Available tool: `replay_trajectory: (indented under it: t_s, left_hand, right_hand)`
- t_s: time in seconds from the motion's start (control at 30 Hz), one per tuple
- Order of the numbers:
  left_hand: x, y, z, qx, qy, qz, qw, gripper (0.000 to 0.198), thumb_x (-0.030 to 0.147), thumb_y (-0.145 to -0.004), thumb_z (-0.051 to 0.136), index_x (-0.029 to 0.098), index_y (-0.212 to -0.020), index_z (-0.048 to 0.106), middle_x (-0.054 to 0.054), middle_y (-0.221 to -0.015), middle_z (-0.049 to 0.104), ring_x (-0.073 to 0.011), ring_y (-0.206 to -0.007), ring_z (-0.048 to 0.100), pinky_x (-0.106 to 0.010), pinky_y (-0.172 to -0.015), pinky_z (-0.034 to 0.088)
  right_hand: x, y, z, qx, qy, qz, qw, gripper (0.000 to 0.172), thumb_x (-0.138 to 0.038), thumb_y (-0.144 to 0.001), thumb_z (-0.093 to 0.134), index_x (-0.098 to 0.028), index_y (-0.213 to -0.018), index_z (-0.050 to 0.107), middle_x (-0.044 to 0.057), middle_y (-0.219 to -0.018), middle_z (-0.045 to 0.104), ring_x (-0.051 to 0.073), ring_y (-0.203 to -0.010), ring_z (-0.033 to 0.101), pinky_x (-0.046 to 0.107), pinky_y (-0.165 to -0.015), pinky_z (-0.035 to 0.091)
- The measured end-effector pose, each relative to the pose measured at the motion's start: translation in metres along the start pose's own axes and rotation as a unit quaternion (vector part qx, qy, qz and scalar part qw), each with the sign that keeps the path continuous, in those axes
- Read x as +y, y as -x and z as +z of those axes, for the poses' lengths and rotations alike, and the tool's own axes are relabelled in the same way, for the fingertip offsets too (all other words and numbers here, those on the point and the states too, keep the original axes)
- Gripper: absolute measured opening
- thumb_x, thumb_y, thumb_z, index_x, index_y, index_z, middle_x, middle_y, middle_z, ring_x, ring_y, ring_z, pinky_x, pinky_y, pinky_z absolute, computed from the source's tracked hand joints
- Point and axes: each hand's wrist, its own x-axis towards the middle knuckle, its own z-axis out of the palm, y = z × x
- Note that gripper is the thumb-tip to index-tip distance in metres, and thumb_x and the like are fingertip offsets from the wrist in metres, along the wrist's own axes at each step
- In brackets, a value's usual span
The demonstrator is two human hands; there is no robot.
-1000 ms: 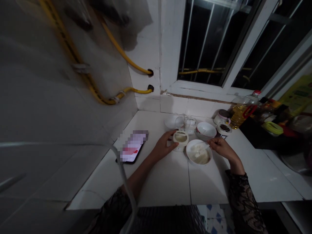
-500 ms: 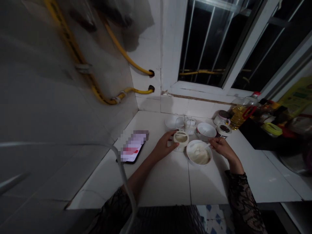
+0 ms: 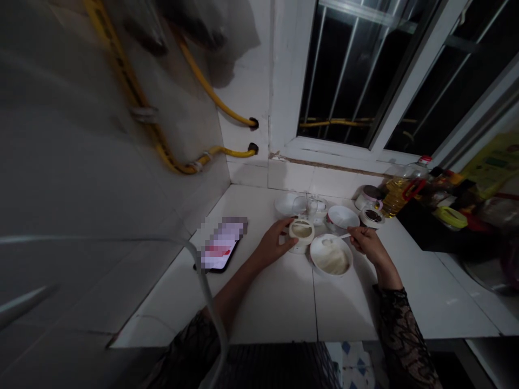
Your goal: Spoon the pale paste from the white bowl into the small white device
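Left hand (image 3: 275,242) gripping round cream plastic-looking jar (image 3: 301,233) on white tiled counter (image 3: 275,302); right hand (image 3: 367,244) pinching slim white spoon (image 3: 343,236) over adjacent round white bowl (image 3: 318,250). Advisable: holding spoon level, bracing jar firmly.

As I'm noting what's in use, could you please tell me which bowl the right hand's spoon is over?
The front white bowl with pale contents, nearest the camera; the red-patterned bowl and back-left bowl sit farther back.
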Motion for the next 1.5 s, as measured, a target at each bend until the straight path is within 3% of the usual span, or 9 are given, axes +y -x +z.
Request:
replay_trajectory:
  t_s: [0.17,0.27,0.43,0.6,0.7,0.77,0.9,1.1,1.5]
  left_hand:
    - [0.000,0.001,0.000,0.000,-0.004,-0.003,1.000,0.053,0.044,-0.082,0.064,0.021,-0.128,0.053,-0.014,-0.135,0.056,-0.0261,-0.112,0.061,-0.040,-0.089,0.054]
    - [0.001,0.001,-0.001,-0.004,-0.009,-0.003,1.000,0.052,0.042,-0.083,0.064,0.021,-0.129,0.052,-0.014,-0.134,0.056,-0.0258,-0.110,0.062,-0.041,-0.089,0.054]
    - [0.001,0.001,-0.001,-0.003,-0.002,-0.003,1.000,0.052,0.042,-0.082,0.064,0.021,-0.129,0.052,-0.014,-0.136,0.055,-0.0261,-0.112,0.061,-0.041,-0.090,0.054]
    - [0.000,0.000,0.000,-0.004,0.003,-0.001,1.000,0.053,0.044,-0.082,0.064,0.021,-0.128,0.053,-0.013,-0.135,0.056,-0.0272,-0.117,0.058,-0.041,-0.091,0.054]
    - [0.000,0.000,-0.001,-0.002,0.002,-0.003,1.000,0.052,0.043,-0.082,0.064,0.022,-0.129,0.053,-0.012,-0.135,0.056,-0.0258,-0.114,0.060,-0.040,-0.090,0.054]
    - [0.000,0.001,-0.001,-0.003,-0.003,-0.001,1.000,0.052,0.043,-0.082,0.064,0.023,-0.129,0.053,-0.012,-0.135,0.056,-0.0251,-0.111,0.061,-0.040,-0.089,0.055]
    - [0.000,0.001,-0.001,-0.001,-0.007,0.004,1.000,0.051,0.042,-0.083,0.064,0.021,-0.128,0.053,-0.013,-0.134,0.056,-0.0259,-0.113,0.060,-0.040,-0.089,0.055]
    - [0.000,0.001,-0.001,-0.004,-0.007,0.003,1.000,0.051,0.042,-0.083,0.064,0.020,-0.128,0.052,-0.014,-0.137,0.055,-0.0270,-0.116,0.059,-0.040,-0.088,0.054]
    - [0.000,0.001,-0.002,-0.004,-0.011,0.002,1.000,0.051,0.041,-0.083,0.064,0.021,-0.128,0.052,-0.013,-0.136,0.056,-0.0255,-0.112,0.061,-0.039,-0.088,0.054]
  right_hand:
    - [-0.018,0.002,0.028,0.112,0.037,-0.097,0.988,0.056,-0.073,-0.077,0.048,-0.023,-0.053,0.043,-0.005,-0.042,0.035,0.009,-0.037,0.028,0.025,-0.038,0.022]
    - [-0.025,0.008,0.052,0.195,0.158,-0.244,0.937,0.053,-0.059,-0.092,0.038,-0.022,-0.056,0.045,-0.001,-0.050,0.046,0.011,-0.048,0.040,0.025,-0.049,0.032]
    - [-0.028,0.016,0.067,0.111,0.330,-0.381,0.857,0.045,-0.043,-0.097,0.038,-0.019,-0.063,0.055,0.005,-0.060,0.058,0.014,-0.054,0.048,0.027,-0.058,0.036]
    - [-0.027,0.019,0.029,0.163,0.258,-0.310,0.901,0.049,-0.049,-0.096,0.036,-0.021,-0.059,0.047,0.000,-0.053,0.047,0.012,-0.051,0.042,0.025,-0.053,0.033]
    - [-0.022,0.018,0.002,0.118,0.272,-0.254,0.921,0.051,-0.055,-0.093,0.038,-0.021,-0.055,0.042,-0.002,-0.049,0.041,0.011,-0.049,0.037,0.024,-0.050,0.028]
    - [-0.017,0.017,-0.008,0.074,0.336,-0.225,0.912,0.049,-0.053,-0.092,0.039,-0.021,-0.056,0.046,-0.001,-0.049,0.045,0.012,-0.049,0.040,0.025,-0.051,0.027]
    - [-0.010,0.016,-0.007,0.009,0.421,-0.192,0.886,0.042,-0.044,-0.091,0.037,-0.020,-0.060,0.052,0.004,-0.054,0.054,0.014,-0.052,0.046,0.028,-0.053,0.026]
    - [-0.009,0.018,0.013,-0.127,0.309,-0.182,0.925,0.047,-0.051,-0.090,0.039,-0.021,-0.054,0.036,-0.003,-0.051,0.037,0.011,-0.051,0.033,0.024,-0.049,0.024]
    - [0.004,0.009,-0.004,-0.063,0.166,-0.123,0.976,0.055,-0.067,-0.081,0.046,-0.022,-0.054,0.031,-0.006,-0.054,0.025,0.008,-0.051,0.023,0.024,-0.047,0.019]
